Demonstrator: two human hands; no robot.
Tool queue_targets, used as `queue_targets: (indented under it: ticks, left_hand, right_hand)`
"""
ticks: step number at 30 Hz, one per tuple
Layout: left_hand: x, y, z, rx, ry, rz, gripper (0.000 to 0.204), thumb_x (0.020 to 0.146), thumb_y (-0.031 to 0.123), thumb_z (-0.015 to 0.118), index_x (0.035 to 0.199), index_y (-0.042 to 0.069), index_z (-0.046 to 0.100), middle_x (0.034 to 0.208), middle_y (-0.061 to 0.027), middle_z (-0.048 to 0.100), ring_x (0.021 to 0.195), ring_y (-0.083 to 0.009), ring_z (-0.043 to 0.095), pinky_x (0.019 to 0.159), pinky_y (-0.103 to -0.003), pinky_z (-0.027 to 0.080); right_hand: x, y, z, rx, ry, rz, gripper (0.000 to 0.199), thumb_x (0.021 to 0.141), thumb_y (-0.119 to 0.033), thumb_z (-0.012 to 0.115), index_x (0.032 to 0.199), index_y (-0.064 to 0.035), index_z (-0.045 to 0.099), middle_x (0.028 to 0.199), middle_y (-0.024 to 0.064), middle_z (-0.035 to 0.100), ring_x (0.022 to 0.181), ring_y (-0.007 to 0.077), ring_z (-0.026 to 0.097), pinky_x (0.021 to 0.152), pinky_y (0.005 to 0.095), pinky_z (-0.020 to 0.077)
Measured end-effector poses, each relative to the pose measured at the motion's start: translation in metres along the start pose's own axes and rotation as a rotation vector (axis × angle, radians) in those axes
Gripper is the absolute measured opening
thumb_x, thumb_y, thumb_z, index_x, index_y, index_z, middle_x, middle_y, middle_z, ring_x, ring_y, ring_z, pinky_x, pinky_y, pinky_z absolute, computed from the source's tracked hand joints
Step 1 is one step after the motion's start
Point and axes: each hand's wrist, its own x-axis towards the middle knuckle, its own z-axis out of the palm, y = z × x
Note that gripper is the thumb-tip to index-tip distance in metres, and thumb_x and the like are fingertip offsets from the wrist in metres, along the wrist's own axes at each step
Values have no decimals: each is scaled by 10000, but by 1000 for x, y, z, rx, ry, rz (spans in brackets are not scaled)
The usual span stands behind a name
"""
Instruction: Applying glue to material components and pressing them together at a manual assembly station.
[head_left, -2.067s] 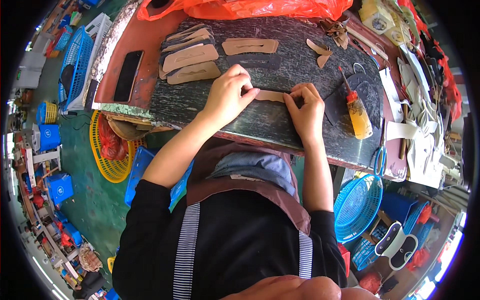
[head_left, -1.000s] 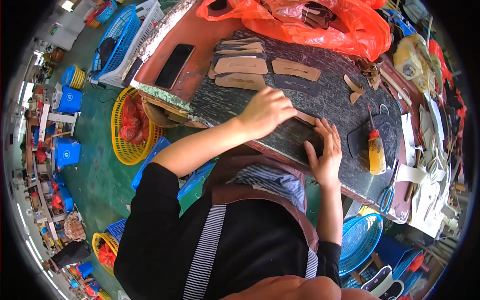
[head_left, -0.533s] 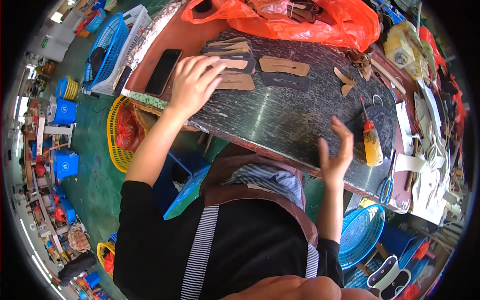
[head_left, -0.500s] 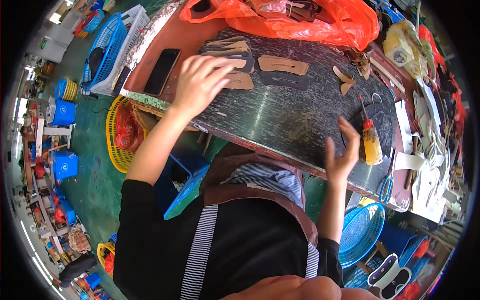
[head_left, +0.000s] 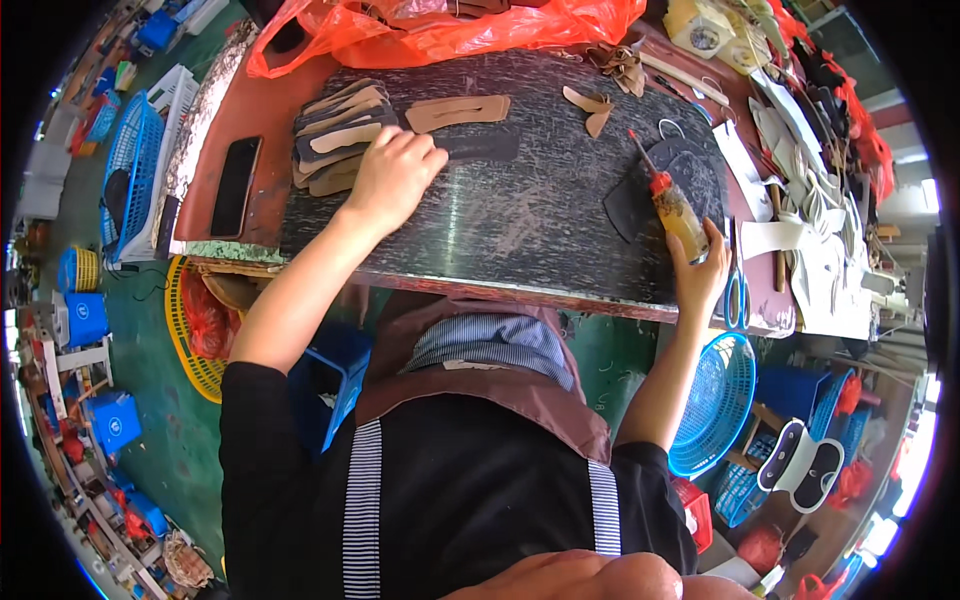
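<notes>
My left hand (head_left: 392, 180) has its fingers curled together at the left end of a flat dark slotted piece (head_left: 485, 146); what the fingertips hold, if anything, is hidden. Just beyond that piece lies a matching tan slotted piece (head_left: 458, 112). Left of the hand, a pile of tan and dark pieces (head_left: 345, 115) is fanned out in overlapping layers. At the right, my right hand (head_left: 704, 268) closes its thumb and fingers round the base of a yellowish squeeze bottle (head_left: 680, 218). The bottle has a red collar and a thin nozzle pointing away from me.
A black phone (head_left: 237, 187) lies on the left of the table. Red plastic bags (head_left: 450, 38) cover the far edge. Brown scraps (head_left: 620, 68), blue-handled scissors (head_left: 737, 298) and white cut pieces (head_left: 820, 235) are on the right. A blue basket (head_left: 715, 405) stands below.
My right hand, open and apart from the bottle before, has closed on its base. My left hand has shifted from the pile to the dark piece and curled its fingers. The view has turned.
</notes>
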Motion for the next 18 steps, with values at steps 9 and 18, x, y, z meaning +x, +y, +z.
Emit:
queue_targets:
  ticks: [9,18]
  left_hand:
    - [-34,42,-12,-291,233,11,155,816,93,665,963,101,713,899,16,655,865,-159,616,931,-349,458]
    - [-43,60,-7,-454,208,4,222,812,102,678,1030,66,696,1065,-51,643,995,-222,613,964,-396,459]
  right_hand:
    - [-1,23,7,606,77,83,467,830,-224,766,1217,-61,561,1127,136,636,998,270,625,871,381,528]
    - [12,-39,8,2136,73,278,444,923,-156,670,1287,-28,449,1247,144,559,997,236,631,826,298,558]
